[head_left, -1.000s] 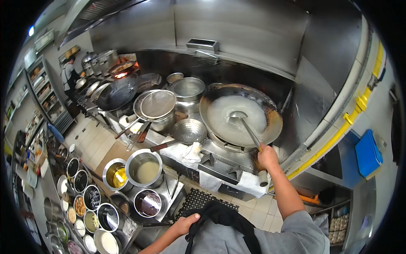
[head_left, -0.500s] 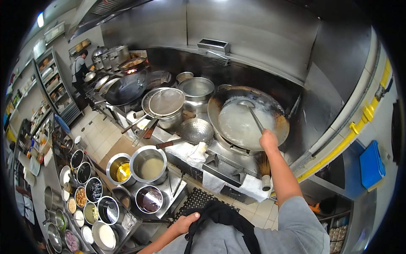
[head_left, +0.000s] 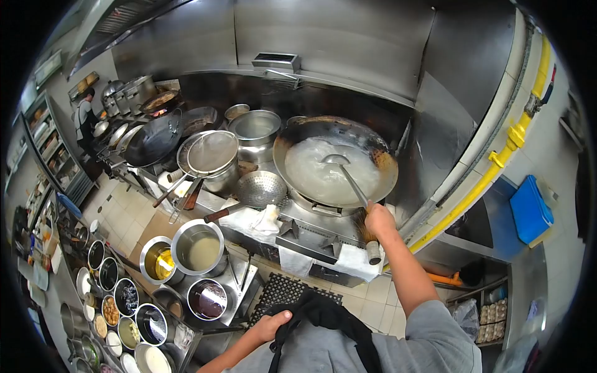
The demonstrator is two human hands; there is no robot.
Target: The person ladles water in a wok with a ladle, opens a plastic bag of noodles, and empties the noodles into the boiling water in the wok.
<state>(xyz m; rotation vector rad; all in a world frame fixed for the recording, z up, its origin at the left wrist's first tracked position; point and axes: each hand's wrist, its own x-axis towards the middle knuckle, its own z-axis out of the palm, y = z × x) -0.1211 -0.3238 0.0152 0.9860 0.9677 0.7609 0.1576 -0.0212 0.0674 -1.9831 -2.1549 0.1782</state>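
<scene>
Right fingers (head_left: 377,219) wrap the ladle (head_left: 352,180), arm (head_left: 410,267) outstretched; left hand (head_left: 272,325) at apron (head_left: 323,314), grip unclear.

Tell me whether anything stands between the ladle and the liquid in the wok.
Nothing visible does: the right hand holds the ladle over the near rim of the wok, its bowl at the cloudy liquid.

Rear wall (head_left: 329,37): brushed metal panels with vertical seams, reflecting overhead light. Lower section: dark backsplash (head_left: 348,102). Right side: angled metal panel, then a narrow strip of pale tiles (head_left: 511,71); a yellow pipe (head_left: 515,138) runs diagonally alongside. Upper left: metal hood (head_left: 118,28) over a pale wall. Far left: tall shelf unit (head_left: 46,133), stocked. Floor (head_left: 127,214): light square tiles, partly covered by a black perforated mat (head_left: 277,292).
</scene>
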